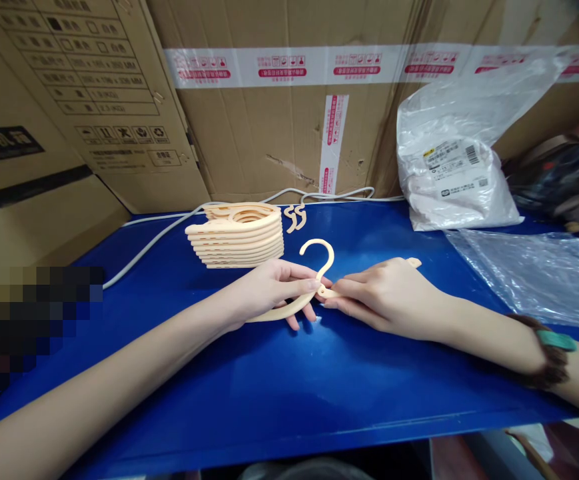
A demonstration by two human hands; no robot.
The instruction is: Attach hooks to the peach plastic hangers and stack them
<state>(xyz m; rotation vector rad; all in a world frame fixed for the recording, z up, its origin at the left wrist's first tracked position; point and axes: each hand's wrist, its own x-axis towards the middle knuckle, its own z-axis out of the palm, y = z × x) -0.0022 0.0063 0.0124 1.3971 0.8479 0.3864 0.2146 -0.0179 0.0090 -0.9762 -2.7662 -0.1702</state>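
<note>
A cream plastic clothes hanger (331, 259) is held between my two hands over the blue table, its hook pointing up. My left hand (276, 285) pinches it just below the hook, and one curved arm of the hanger passes beneath that palm. With fingers closed, my right hand (388, 293) grips the other hanger arm (330, 293), whose end with a round hole meets the hook part. The far tip of that arm pokes out past my right knuckles. Behind my left hand stands a stack of cream hanger pieces (236, 241). Two small loose hooks (296, 219) lie beside the stack.
The blue table (289, 400) has its front edge near me. A grey-white cable (149, 250) runs along the back. Cardboard boxes (279, 133) wall off the rear and left. At right are a white plastic bag (459, 180) and a clear plastic sheet (534, 273).
</note>
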